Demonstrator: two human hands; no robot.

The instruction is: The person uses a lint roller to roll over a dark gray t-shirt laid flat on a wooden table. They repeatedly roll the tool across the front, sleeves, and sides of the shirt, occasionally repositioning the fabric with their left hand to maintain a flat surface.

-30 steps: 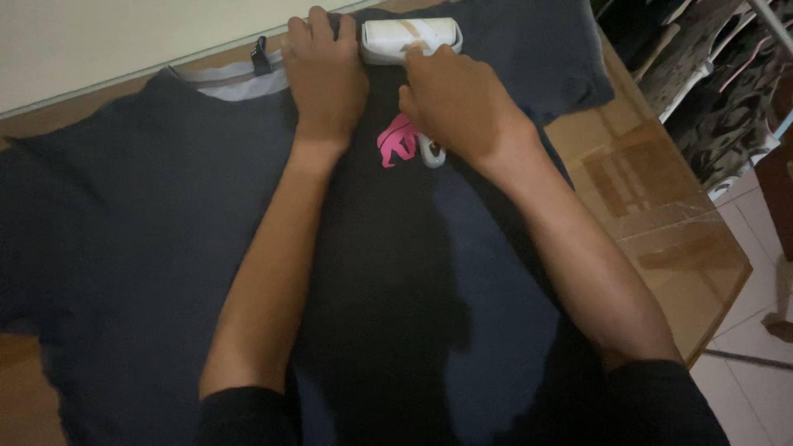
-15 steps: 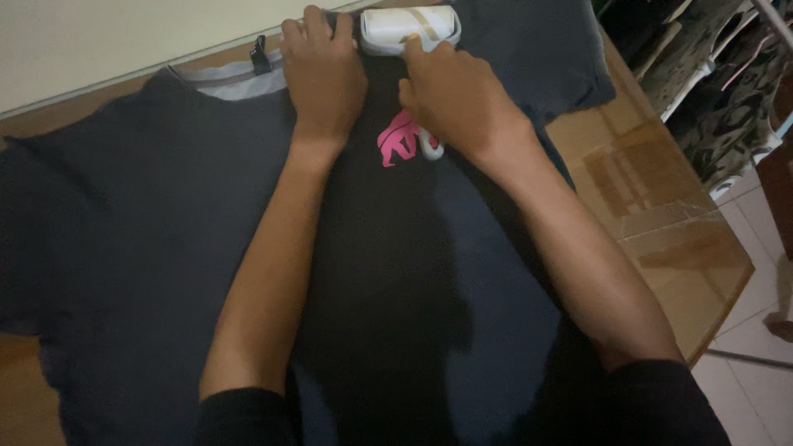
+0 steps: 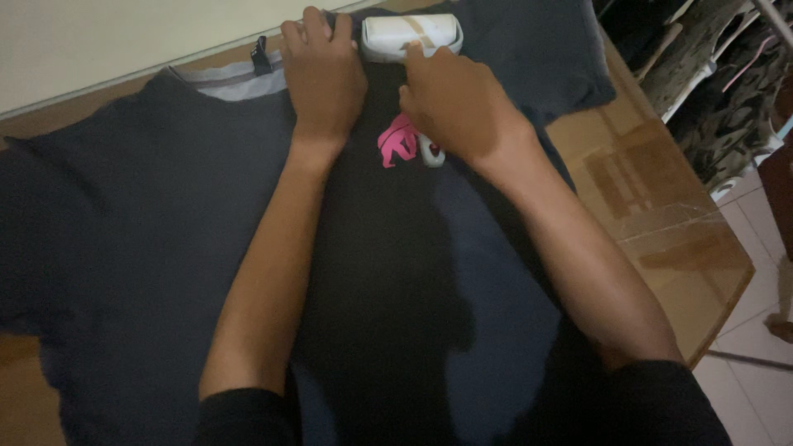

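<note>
Rolling along the top of a dark t-shirt point(image 3: 165, 248) is a white lint roller point(image 3: 410, 36), and it sits right up at the shirt's shoulder, near the far edge of the wooden table point(image 3: 661, 215). Its drum is a pale, papery cylinder lying crosswise, with a faint tan streak across the wrap. The right hand point(image 3: 454, 103) is curled over the roller's handle, fingers clenched around it, and only the white tip of that handle peeks out below the palm, right beside a pink print point(image 3: 396, 140) on the chest.

Over on the other side, the left hand point(image 3: 324, 74) lies flat, fingers stretched and pressing the fabric down just beside the drum, next to the grey collar point(image 3: 235, 83) with its small dark tag.

Most of the handle is buried under the right hand, and part of the pink print is covered too, so its shape is hard to read. The shirt's lower hem runs out of view at the bottom, and a heavy shadow darkens the middle. Clothes point(image 3: 710, 74) at the right edge are cut off and dim.

The count: one roller, one shirt, one pink print, two hands, both in black sleeves.
</note>
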